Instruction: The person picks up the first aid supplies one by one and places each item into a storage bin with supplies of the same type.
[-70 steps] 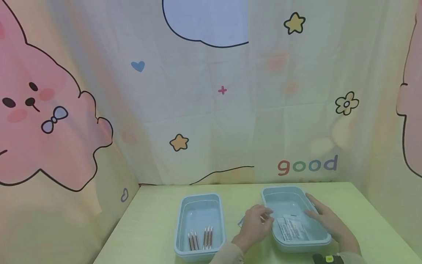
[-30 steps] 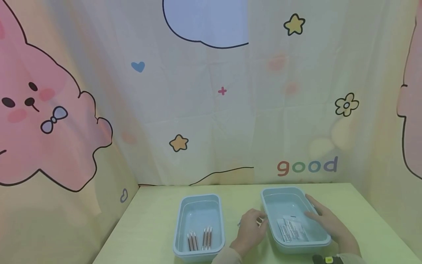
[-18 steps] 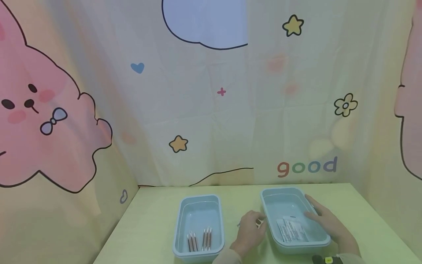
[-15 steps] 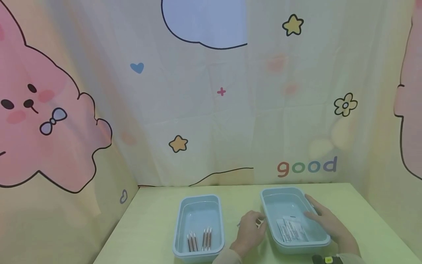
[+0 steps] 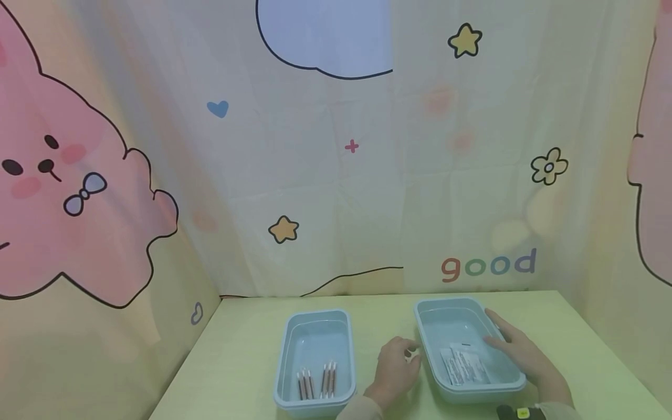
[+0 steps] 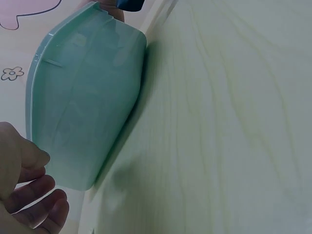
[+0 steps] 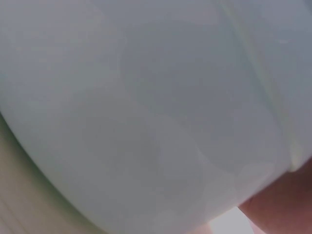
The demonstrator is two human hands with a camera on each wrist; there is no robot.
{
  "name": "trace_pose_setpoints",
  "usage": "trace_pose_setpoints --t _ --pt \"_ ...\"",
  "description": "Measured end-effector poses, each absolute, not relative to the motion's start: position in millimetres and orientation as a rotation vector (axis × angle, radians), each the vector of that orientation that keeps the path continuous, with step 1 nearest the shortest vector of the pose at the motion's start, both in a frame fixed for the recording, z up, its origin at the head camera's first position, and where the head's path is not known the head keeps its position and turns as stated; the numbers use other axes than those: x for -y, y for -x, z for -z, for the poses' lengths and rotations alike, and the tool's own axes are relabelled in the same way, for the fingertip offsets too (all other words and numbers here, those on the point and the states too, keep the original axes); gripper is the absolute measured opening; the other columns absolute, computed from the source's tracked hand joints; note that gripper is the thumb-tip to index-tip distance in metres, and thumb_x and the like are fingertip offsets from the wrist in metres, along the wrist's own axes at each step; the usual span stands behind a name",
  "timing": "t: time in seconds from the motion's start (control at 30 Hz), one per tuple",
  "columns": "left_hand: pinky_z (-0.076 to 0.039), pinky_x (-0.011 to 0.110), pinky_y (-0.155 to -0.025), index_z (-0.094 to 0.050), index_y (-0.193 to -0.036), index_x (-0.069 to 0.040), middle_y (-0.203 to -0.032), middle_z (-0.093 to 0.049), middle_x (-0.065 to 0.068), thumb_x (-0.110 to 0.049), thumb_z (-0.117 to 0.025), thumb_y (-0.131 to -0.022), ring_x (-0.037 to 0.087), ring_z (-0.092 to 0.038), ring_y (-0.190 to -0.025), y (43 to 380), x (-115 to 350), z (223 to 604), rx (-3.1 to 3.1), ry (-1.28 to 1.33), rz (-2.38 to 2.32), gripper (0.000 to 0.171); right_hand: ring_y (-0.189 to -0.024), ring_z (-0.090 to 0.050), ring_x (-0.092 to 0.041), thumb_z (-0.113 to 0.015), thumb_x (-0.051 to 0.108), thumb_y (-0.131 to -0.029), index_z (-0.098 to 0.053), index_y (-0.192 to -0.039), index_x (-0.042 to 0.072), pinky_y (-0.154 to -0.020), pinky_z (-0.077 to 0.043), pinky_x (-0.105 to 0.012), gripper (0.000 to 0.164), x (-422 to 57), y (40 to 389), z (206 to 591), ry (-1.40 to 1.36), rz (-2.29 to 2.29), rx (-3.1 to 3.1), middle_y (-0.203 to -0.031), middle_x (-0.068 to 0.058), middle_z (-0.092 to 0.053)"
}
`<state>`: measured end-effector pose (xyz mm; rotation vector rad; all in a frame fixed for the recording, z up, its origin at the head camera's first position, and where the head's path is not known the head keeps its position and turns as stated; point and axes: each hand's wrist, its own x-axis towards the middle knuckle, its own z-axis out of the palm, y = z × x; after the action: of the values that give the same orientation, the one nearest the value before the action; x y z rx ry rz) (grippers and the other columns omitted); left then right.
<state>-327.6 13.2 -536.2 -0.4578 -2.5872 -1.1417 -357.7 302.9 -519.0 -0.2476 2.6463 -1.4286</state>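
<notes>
My right hand (image 5: 522, 353) grips the right edge of a light blue plastic tray (image 5: 438, 382), thumb over the inner wall, the other fingers outside. Flat printed sachets (image 5: 467, 367) lie in the near part of this tray. My left hand (image 5: 395, 370) is just left of the tray, fingers loosely curled; the left wrist view shows nothing between its thumb (image 6: 36, 156) and fingers. That view also has the outer side of the tray (image 6: 87, 97). In the right wrist view, the pale tray wall (image 7: 146, 122) nearly fills the picture.
A second light blue tray (image 5: 280, 373) stands to the left, holding several brown swabs (image 5: 329, 379) with white tips in two groups. Both trays are on a pale wood-grained table (image 5: 231, 350). Printed curtain (image 5: 325, 175) hangs behind and at the sides.
My left hand has drawn back left and slightly down from the right tray's rim. The small blue-white piece that showed beside it earlier is out of sight. The right hand keeps its grip.
</notes>
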Motion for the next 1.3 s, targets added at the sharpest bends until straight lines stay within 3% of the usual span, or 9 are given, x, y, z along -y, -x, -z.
trace_pose_setpoints --t 0.87,1.3 --pt "-0.054 0.025 -0.079 -0.072 -0.108 -0.008 -0.099 -0.069 0.001 -0.011 -0.072 -0.082 0.013 -0.064 -0.092 333.8 -6.6 544.8 2.662 0.404 1.107 0.026 -0.142 -0.008 -0.055 -0.052 0.042 -0.098 -0.007 -0.157 0.016 -0.104 -0.018 -0.074 0.079 -302.2 359.4 517.6 0.228 1.369 -2.678 -0.160 -0.025 -0.008" --pt "-0.051 0.037 -0.091 -0.072 -0.105 -0.005 -0.098 -0.069 0.005 -0.010 -0.075 -0.077 0.021 -0.062 -0.095 332.7 -4.4 546.5 2.653 0.352 0.969 0.028 -0.142 -0.007 -0.055 -0.052 0.041 -0.098 -0.005 -0.157 0.016 -0.105 -0.018 -0.074 0.080 -301.4 356.4 514.8 0.210 1.396 -2.640 -0.160 -0.024 -0.006"
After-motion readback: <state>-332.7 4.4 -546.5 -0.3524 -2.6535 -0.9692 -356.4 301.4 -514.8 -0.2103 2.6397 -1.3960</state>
